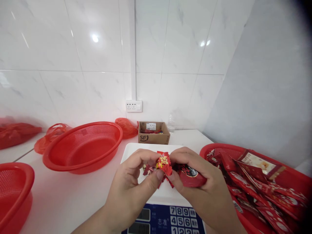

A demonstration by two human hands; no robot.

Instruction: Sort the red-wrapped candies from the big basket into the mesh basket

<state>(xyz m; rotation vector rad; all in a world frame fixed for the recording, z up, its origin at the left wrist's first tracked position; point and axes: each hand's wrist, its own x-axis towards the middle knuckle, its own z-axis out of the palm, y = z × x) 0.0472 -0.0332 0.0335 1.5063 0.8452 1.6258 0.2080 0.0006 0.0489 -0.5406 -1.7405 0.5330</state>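
Observation:
A small red-and-gold wrapped candy (163, 163) is pinched between the fingertips of both hands, above the white pan (161, 196) of a digital scale. My left hand (133, 182) grips its left side with thumb and forefinger. From the other side, my right hand (202, 182) closes on its right edge. A dark red packet (193, 180) with a black round label shows beneath my right fingers; whether that hand holds it or it lies on the pan, I cannot tell. More red wrappers (149, 169) lie on the pan behind the candy, partly hidden.
At right stands a red basket (207, 148) full of red snack packets (258, 187). Two red baskets (83, 167) (26, 182) are at left. A cardboard box (156, 139) and red plastic bags (125, 128) line the wall. The scale's keypad (182, 221) faces me.

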